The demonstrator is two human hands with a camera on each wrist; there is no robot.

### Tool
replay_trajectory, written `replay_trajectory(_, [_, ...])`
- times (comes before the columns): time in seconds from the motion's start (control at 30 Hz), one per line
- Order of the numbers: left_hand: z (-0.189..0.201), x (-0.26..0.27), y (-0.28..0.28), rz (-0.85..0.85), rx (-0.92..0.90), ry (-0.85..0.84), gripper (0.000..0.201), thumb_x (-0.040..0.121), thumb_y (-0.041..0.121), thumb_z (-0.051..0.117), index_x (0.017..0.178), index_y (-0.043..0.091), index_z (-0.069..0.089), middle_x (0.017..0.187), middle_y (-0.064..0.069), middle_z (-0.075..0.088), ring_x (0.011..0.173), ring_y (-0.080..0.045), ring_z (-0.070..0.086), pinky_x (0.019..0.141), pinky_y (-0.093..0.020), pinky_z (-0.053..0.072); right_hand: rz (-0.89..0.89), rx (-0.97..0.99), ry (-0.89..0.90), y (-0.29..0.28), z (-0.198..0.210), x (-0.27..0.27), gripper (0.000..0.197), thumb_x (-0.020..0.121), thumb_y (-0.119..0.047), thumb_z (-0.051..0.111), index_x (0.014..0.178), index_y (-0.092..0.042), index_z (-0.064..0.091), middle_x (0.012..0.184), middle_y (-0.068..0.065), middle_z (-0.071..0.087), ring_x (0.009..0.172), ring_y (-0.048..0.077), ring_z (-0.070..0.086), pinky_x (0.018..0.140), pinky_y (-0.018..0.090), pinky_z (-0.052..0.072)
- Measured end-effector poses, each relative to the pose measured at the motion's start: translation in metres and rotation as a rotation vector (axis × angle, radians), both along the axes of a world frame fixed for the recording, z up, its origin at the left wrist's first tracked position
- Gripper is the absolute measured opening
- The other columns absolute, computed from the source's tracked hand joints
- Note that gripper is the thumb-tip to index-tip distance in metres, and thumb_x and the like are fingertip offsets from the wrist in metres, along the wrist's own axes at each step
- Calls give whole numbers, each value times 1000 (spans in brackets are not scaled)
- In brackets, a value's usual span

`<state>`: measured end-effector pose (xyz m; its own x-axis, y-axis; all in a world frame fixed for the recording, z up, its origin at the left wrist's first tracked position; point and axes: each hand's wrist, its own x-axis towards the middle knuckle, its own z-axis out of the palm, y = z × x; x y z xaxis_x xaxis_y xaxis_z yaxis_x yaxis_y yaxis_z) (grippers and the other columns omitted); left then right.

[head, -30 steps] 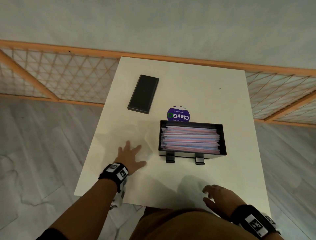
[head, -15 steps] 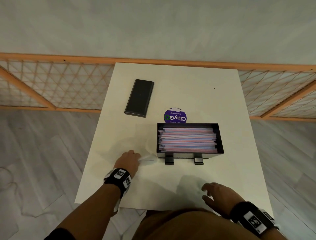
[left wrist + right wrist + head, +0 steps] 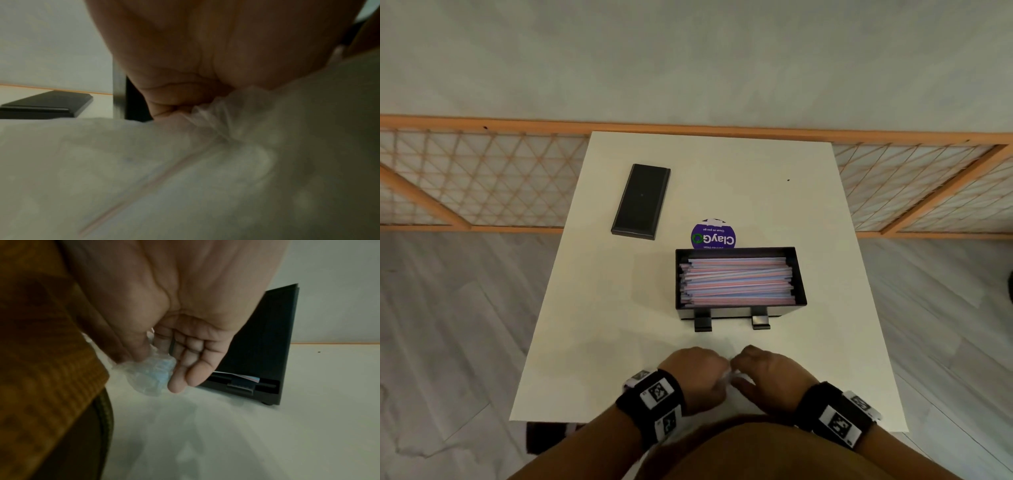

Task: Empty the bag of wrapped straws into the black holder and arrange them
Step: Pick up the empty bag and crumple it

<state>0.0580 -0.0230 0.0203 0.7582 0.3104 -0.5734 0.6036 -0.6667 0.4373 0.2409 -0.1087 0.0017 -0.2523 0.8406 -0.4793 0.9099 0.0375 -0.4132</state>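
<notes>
Both hands sit together at the near edge of the white desk [image 3: 592, 359], right in front of the person's brown clothing [image 3: 756, 452]. Left hand [image 3: 695, 377] is curled tight, fingers [image 3: 164, 104] bunching the clear plastic bag [image 3: 211, 113] into the fist; the rest of the bag spreads flat and blurry under the wrist cam. Right hand [image 3: 767, 375] is just beside the left, almost touching; thumb and curled fingers [image 3: 185, 363] pinch a crumpled wad of the same bag [image 3: 150, 374], which sits between thumb and fingertips and hangs a little below them, near the desk surface. Bag looks empty, hard to see in the head view. Black marker bands on both wrists. Further in, right of the desk's centre, the black holder [image 3: 739, 315] stands with its two front feet toward the person, apart from the hands. The wrapped straws [image 3: 736, 281] lie inside it, stacked lengthwise left to right, pink and blue stripes, a few ends uneven. Just behind the holder, touching or nearly so, a round purple sticker [image 3: 713, 236]. Toward the far left of the desk, a flat black lid [image 3: 642, 202] lies apart from everything, angled slightly. Beyond the far edge, an orange lattice rail [image 3: 482, 178] and the wall.
</notes>
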Motion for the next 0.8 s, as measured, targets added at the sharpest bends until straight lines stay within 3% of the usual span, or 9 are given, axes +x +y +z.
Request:
replay_trajectory(0.1, [5,-1,5,45,60,-130,16,92,31,50,82,19,55,86,-3,59,81,-24,53,74,-35,43,57,99,-21,-2,4,5,24,103,-35,40,113,-24,59,110,2,63,98,25,64,83,37,51])
replay_trajectory(0.17, [9,-6,11,65,102,-201,23,94,37,50,80,19,50,81,1,53,78,-21,48,72,-34,36,90,185,-55,-3,11,12,17,102,-25,45,114,-25,57,105,1,64,91,25,66,78,37,53])
replay_trajectory(0.3, [33,-12,24,172,96,-306,34,103,50,42,82,24,45,79,7,49,75,-16,48,67,-36,40,77,371,-131,6,35,29,47,86,-16,68,128,-34,58,98,-7,67,74,18,68,63,31,54])
replay_trajectory(0.37, [49,-11,36,225,125,-341,37,105,55,37,83,26,45,80,7,51,74,-17,52,67,-38,44,60,461,-117,19,48,38,55,82,-13,71,131,-33,59,101,-6,69,76,19,69,63,30,55])
replay_trajectory(0.47, [70,-3,58,296,160,-413,38,105,57,35,88,26,47,79,7,53,73,-18,54,68,-39,48,28,512,-40,43,72,43,53,93,-16,58,142,-35,50,106,-5,67,87,22,67,73,35,55])
replay_trajectory(0.57, [86,4,75,398,212,-428,40,103,60,36,93,22,44,83,5,53,73,-23,56,66,-41,47,-144,486,133,57,90,37,34,105,-31,43,139,-32,47,112,-6,59,95,19,61,82,36,52])
replay_trajectory(0.67, [97,10,85,440,259,-418,29,106,45,38,93,19,40,88,-2,53,73,-28,56,69,-46,49,-275,473,378,65,103,27,14,107,-26,43,114,-25,55,100,-8,58,89,12,57,80,32,50])
replay_trajectory(0.73, [102,13,88,408,291,-423,22,106,35,39,92,17,39,88,-3,52,73,-28,53,71,-49,50,-412,347,547,71,105,22,19,108,-21,41,103,-26,59,88,-5,60,79,13,59,75,33,51])
replay_trajectory(0.8, [105,18,89,349,334,-447,20,107,33,41,93,18,38,89,-1,50,76,-26,51,71,-48,49,-570,141,692,78,101,21,28,107,-19,40,100,-27,65,78,0,61,68,15,61,68,41,51])
